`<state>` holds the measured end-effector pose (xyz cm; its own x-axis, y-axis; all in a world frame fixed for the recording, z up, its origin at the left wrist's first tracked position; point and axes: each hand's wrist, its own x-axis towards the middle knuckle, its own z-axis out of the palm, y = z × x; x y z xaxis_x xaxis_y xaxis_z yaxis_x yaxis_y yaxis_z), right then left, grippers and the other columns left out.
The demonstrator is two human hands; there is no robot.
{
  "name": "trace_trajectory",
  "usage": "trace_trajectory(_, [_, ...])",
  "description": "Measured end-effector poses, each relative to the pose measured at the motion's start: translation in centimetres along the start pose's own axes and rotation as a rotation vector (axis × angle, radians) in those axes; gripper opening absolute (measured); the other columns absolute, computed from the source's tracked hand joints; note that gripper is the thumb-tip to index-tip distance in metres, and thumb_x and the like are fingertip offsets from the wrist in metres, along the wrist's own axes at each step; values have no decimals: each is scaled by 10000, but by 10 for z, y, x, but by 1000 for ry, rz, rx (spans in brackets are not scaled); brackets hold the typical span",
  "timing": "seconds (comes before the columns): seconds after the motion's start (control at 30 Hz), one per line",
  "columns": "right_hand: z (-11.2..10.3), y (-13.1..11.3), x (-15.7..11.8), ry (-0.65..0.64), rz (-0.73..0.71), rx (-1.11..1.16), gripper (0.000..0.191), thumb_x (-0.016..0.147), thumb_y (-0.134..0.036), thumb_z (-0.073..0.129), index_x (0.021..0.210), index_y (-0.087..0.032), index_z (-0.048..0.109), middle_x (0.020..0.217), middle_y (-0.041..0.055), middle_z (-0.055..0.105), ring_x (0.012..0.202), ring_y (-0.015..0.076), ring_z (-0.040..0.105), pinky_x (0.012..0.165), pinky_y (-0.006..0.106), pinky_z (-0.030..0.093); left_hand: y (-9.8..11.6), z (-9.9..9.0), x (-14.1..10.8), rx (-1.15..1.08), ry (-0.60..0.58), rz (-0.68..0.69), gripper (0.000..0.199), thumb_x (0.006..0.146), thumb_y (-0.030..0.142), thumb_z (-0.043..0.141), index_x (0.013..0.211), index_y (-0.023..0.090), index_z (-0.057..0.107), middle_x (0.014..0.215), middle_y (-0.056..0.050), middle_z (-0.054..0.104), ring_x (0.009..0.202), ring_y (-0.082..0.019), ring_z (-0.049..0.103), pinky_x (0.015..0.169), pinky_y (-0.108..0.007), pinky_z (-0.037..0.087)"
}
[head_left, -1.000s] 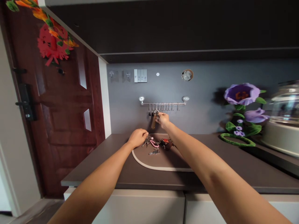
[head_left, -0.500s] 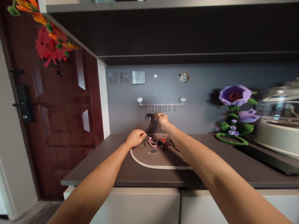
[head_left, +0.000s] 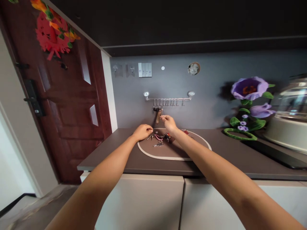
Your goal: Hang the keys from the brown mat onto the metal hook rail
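A metal hook rail (head_left: 169, 99) is fixed to the grey wall, with keys (head_left: 156, 109) and a brown fob (head_left: 158, 117) hanging at its left part. My right hand (head_left: 169, 123) is just below them, fingers pinched at the lower end of the hanging keys. My left hand (head_left: 142, 132) rests low at the left edge of the mat (head_left: 163, 157), its fingers curled together; what they hold, if anything, is too small to name. Beside it on the mat lie loose keys (head_left: 158, 144), a pink loop (head_left: 158, 137) and a dark key bunch with red (head_left: 167, 136).
Purple fabric flowers (head_left: 249, 88), a long black object (head_left: 275, 155) and a clear-domed white appliance (head_left: 289, 132) stand at the right. A dark shelf (head_left: 179, 25) overhangs the counter (head_left: 225, 153). The red-brown door (head_left: 69, 111) is at the left.
The camera view has shifted, so the shelf and rail sit higher in the picture. My right hand has dropped a little below the hanging keys. My left hand stays near the mat's left edge.
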<state>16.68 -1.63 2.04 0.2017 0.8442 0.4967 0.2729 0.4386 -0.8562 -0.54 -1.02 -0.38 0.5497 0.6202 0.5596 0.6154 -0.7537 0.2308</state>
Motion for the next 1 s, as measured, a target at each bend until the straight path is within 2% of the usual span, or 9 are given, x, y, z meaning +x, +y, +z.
trace_trajectory(0.13, [-1, 13, -17, -119, -37, -101, 218, 784, -180, 402, 920, -125, 563, 919, 74, 627, 798, 116, 570, 755, 259, 426, -1, -1, -2, -17, -42, -14, 253, 751, 254, 466, 885, 170, 664, 873, -40, 659, 780, -146, 571, 732, -246, 415])
trace_trajectory(0.33, [-5, 16, -31, -280, -270, -517, 193, 790, -162, 450, 918, -155, 594, 927, 69, 635, 866, 140, 569, 800, 260, 404, -7, -1, -1, -29, -114, 56, 228, 760, 230, 494, 918, 179, 652, 897, -38, 640, 816, -135, 561, 779, -248, 410])
trace_trajectory(0.4, [-4, 16, -32, -314, -306, -608, 210, 796, -138, 436, 928, -150, 599, 930, 77, 638, 874, 142, 572, 799, 248, 400, -8, 0, 0, -21, -143, 72, 213, 758, 205, 501, 907, 182, 652, 895, -34, 634, 832, -133, 557, 797, -249, 405])
trace_trajectory(0.73, [2, 18, -28, -391, -201, -773, 214, 792, -145, 455, 926, -142, 622, 956, 99, 646, 882, 176, 581, 764, 234, 393, -13, 4, 3, 5, -218, 125, 166, 758, 183, 508, 848, 181, 648, 851, -28, 595, 833, -134, 535, 774, -234, 392])
trace_trajectory(1.0, [4, 20, -27, -384, -200, -775, 212, 778, -151, 473, 916, -154, 634, 914, 87, 655, 848, 171, 581, 743, 231, 385, -11, 3, 3, 43, -230, 79, 136, 755, 201, 504, 764, 173, 637, 789, -26, 574, 777, -140, 515, 730, -235, 374])
